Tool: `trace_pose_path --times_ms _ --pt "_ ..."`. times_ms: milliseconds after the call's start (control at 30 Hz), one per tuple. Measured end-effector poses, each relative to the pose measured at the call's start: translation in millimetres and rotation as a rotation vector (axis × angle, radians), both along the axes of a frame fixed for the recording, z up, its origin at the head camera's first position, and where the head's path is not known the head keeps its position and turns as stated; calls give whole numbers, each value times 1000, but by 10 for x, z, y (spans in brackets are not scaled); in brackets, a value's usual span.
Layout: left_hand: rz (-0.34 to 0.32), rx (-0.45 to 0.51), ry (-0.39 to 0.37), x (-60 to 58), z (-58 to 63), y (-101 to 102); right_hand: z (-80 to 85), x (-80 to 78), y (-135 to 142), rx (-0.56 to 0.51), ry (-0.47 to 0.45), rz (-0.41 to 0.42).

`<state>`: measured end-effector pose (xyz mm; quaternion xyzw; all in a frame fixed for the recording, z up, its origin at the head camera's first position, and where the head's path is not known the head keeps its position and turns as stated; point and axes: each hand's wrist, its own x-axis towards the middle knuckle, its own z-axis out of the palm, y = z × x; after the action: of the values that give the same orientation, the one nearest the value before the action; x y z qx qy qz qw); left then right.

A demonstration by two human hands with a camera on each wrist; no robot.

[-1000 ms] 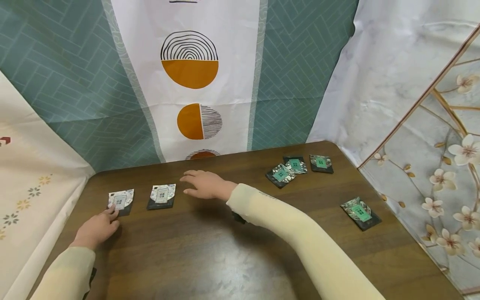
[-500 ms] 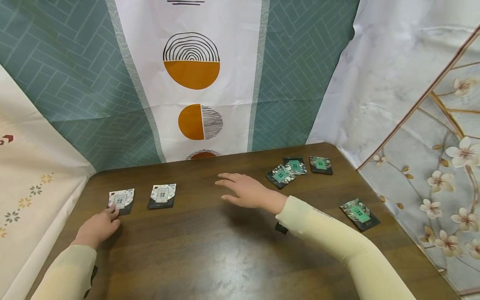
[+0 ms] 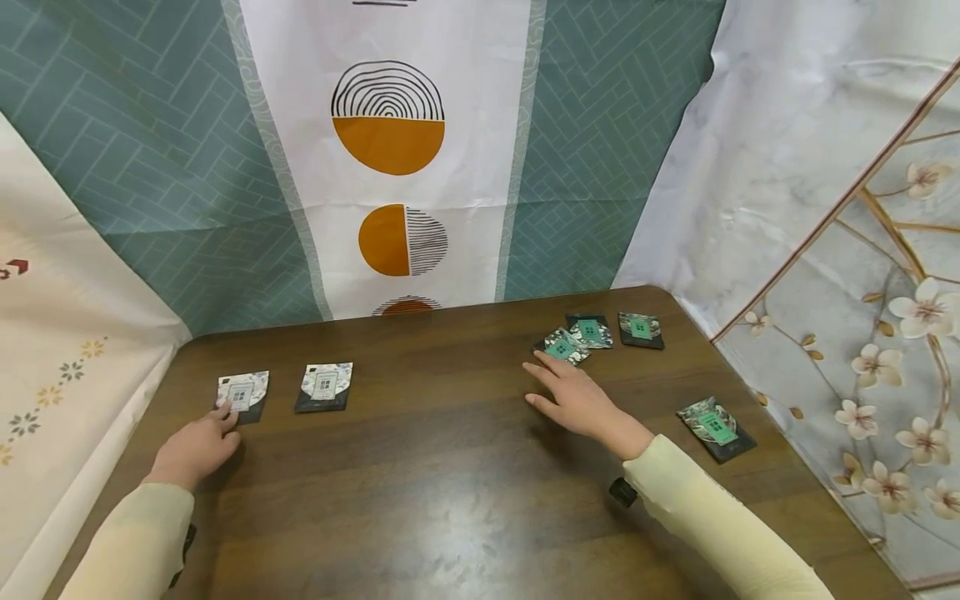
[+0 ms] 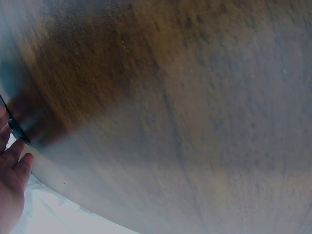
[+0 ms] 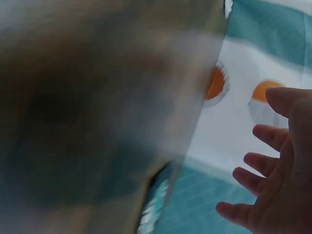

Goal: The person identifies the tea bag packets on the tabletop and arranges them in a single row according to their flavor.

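My left hand (image 3: 195, 446) rests its fingertips on the lower edge of a flat square packet (image 3: 242, 392), white-patterned above and black below, at the table's left. Those fingers (image 4: 17, 165) also show at the left edge of the left wrist view. A similar white packet (image 3: 325, 385) lies just to its right. Over the table's right half, my right hand (image 3: 581, 400) hovers with fingers spread and nothing in them. Its fingertips overlap the corner of a green-labelled packet (image 3: 561, 348), which partly covers another green-labelled packet (image 3: 590, 330).
A green-labelled packet (image 3: 641, 329) lies near the far right corner of the brown wooden table (image 3: 420, 467). One more green-labelled packet (image 3: 717, 428) lies nearer, by the right edge. Patterned cloths (image 3: 577, 167) hang behind and at both sides.
My right hand has moved right, from beside the second white packet to the overlapping green-labelled packets. The left hand has stayed at the leftmost packet.
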<state>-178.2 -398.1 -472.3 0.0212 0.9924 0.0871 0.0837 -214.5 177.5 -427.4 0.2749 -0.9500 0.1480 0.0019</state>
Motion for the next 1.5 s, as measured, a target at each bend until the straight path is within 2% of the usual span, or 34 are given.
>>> trace_pose_path --times_ms 167,367,633,933,1133,1167,1333,1500 --pt "7 1 1 14 21 4 -162 -40 151 23 -45 -106" --pt "8 -1 9 21 32 20 -276 -192 188 95 -144 -212" --pt "12 2 7 24 41 46 -347 -375 202 130 -215 -309" --pt "20 0 -14 18 34 32 -398 -489 239 160 -234 -293" --pt "24 2 0 18 15 41 -434 -510 279 108 -250 -279" --pt "21 3 3 23 7 43 -493 -532 309 102 -227 -269" --pt "20 6 5 51 -10 52 -551 -531 329 94 -215 -253" --pt "24 7 12 37 16 49 -509 -533 317 109 -224 -250"
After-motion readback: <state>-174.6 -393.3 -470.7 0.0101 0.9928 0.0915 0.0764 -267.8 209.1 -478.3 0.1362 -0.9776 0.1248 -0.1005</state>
